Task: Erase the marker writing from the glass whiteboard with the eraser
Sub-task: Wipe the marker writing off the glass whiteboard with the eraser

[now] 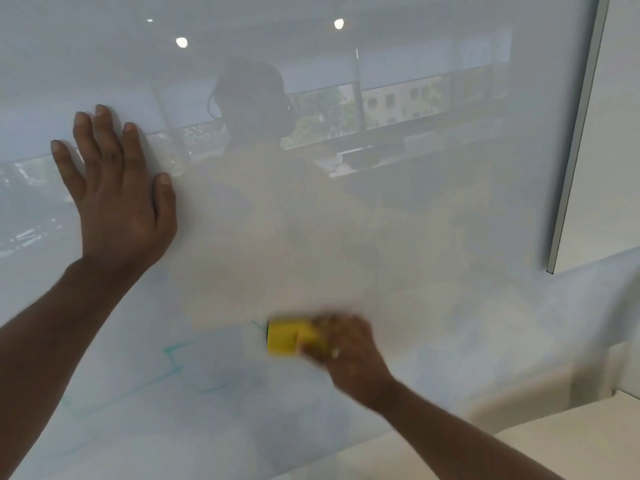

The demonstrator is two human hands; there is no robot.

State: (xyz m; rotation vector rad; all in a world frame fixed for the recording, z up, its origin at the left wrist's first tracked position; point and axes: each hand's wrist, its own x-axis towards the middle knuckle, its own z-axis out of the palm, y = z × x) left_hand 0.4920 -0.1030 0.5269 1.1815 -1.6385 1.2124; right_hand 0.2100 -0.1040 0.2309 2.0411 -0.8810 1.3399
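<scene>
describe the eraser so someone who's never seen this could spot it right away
Start at the glass whiteboard filling the view and drop to its lower middle. The eraser is the small yellow block gripped by the right hand, just right of faint teal marker lines; nothing else is yellow.

The eraser [291,338] is bright yellow with a thin black edge on the side facing away from the fingers [317,348] of the right hand [341,348] that wrap its other end. Beyond that black edge, the marker writing [173,358] runs in pale teal lines, thin and angular, some strokes faded almost to nothing. The glass whiteboard [415,237] is milky white with a blue-grey cast, warming to a faint beige haze above the right fingers. Around the spread fingertips [102,110] of the left hand [117,202] it carries dim grey and green reflections. Its side frame [575,143] is grey.
</scene>
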